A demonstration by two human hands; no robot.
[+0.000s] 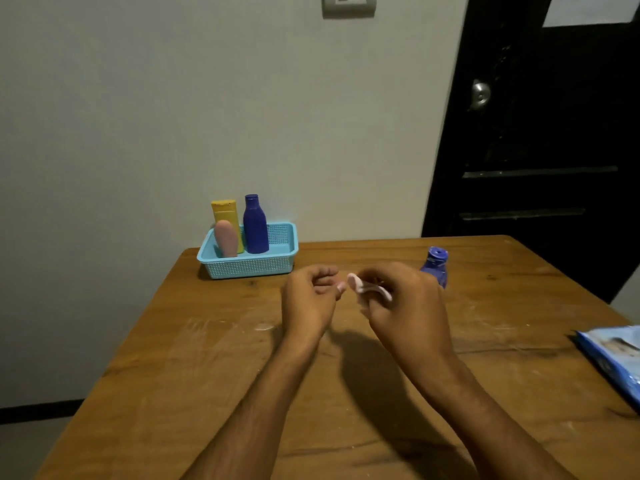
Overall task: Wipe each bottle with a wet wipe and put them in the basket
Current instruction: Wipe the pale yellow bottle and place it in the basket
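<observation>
A wooden table (214,368) stands against a grey wall (173,116) beside a black door (540,140).

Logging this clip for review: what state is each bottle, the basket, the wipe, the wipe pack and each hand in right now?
yellow bottle: upright in basket
pink bottle: standing in basket
dark blue bottle: upright in basket
basket: on table, holding three bottles
blue bottle: on table, outside basket
wet wipe: bunched, pinched by right hand
right hand: holds wipe
left hand: curled, empty
wipe pack: lying on table
</observation>
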